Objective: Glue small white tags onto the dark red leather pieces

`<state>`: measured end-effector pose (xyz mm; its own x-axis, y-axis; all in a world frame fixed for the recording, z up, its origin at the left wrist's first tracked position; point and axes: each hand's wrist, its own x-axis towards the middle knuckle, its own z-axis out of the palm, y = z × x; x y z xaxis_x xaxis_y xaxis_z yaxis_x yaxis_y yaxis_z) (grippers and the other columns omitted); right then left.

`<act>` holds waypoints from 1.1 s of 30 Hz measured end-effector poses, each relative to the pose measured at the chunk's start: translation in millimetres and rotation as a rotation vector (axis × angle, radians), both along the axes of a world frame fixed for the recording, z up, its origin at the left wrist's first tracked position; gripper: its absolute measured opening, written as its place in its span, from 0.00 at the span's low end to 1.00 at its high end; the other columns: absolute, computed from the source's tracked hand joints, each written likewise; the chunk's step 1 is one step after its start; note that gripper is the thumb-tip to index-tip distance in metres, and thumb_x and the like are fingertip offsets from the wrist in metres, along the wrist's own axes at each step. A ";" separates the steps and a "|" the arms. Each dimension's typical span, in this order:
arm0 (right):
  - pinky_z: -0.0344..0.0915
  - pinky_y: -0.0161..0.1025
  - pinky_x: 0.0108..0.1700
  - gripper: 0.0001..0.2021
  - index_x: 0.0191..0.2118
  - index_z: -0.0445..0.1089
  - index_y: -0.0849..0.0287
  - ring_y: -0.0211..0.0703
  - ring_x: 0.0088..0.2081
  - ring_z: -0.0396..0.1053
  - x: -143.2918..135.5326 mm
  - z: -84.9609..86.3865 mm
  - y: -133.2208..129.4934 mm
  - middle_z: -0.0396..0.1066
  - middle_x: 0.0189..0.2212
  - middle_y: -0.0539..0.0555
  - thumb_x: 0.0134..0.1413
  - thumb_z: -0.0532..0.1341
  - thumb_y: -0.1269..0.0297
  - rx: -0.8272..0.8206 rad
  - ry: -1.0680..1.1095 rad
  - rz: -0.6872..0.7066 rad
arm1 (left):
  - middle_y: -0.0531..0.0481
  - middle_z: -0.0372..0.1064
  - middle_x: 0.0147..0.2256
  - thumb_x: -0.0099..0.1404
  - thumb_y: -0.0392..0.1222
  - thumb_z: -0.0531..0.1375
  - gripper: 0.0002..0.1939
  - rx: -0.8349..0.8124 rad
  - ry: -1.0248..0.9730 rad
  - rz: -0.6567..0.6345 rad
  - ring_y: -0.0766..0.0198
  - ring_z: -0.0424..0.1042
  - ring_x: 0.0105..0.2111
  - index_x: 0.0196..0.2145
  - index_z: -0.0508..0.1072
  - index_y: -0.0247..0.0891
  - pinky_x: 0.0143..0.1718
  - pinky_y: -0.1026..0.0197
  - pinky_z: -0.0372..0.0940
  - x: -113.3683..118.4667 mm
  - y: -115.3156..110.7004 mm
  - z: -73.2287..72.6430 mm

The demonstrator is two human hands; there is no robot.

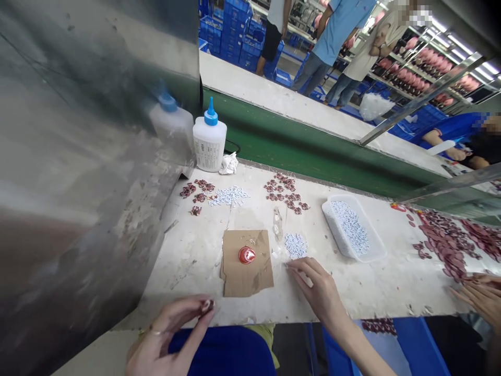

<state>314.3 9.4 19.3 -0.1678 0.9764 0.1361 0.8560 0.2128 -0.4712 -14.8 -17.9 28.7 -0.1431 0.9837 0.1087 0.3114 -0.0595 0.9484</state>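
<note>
My left hand (172, 334), with a ring on one finger, pinches a small dark-red piece with a whitish spot (207, 306) over the table's front edge. My right hand (316, 284) is at the near side of a small heap of tiny white-and-blue pieces (296, 245). Its fingertips are drawn together, and whatever may be between them is too small to make out. Between the hands lies a brown cardboard sheet (246, 284), bearing a round cap-like red item with a white mark and glossy surface (247, 255).
A glue-type bottle with blue nozzle (210, 141) stands by the metal wall (97, 156). Dark-red pieces (289, 198) lie in groups behind the cardboard. A translucent tub (376, 248) holds white-and-blue pieces. Another person's hands (479, 297) work at the right beside dark-red parts (446, 248).
</note>
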 end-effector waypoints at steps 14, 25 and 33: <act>0.69 0.40 0.37 0.10 0.39 0.75 0.56 0.46 0.35 0.73 -18.0 4.0 12.2 0.74 0.33 0.53 0.70 0.59 0.61 -0.073 0.072 -0.150 | 0.59 0.77 0.43 0.69 0.43 0.64 0.11 0.138 0.132 -0.138 0.78 0.78 0.39 0.49 0.76 0.49 0.51 0.83 0.68 11.1 38.0 12.3; 0.75 0.40 0.39 0.07 0.44 0.79 0.53 0.45 0.36 0.79 -69.2 33.2 48.6 0.82 0.38 0.52 0.66 0.63 0.66 -0.167 0.333 0.014 | 0.57 0.77 0.46 0.68 0.39 0.64 0.12 0.085 0.099 -0.123 0.74 0.79 0.46 0.47 0.79 0.52 0.53 0.78 0.71 11.9 36.3 14.2; 0.74 0.40 0.40 0.07 0.42 0.78 0.54 0.45 0.38 0.78 -73.5 34.6 53.3 0.80 0.37 0.53 0.68 0.62 0.69 -0.042 0.286 0.098 | 0.56 0.81 0.35 0.59 0.44 0.70 0.16 -0.163 -0.249 0.046 0.67 0.82 0.35 0.46 0.78 0.45 0.40 0.78 0.74 15.9 40.3 14.2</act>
<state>240.8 62.7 53.9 -0.2222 0.9632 0.1509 0.6640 0.2629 -0.7000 1.1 22.3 42.9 -0.1900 0.9773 -0.0936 0.0672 0.1081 0.9919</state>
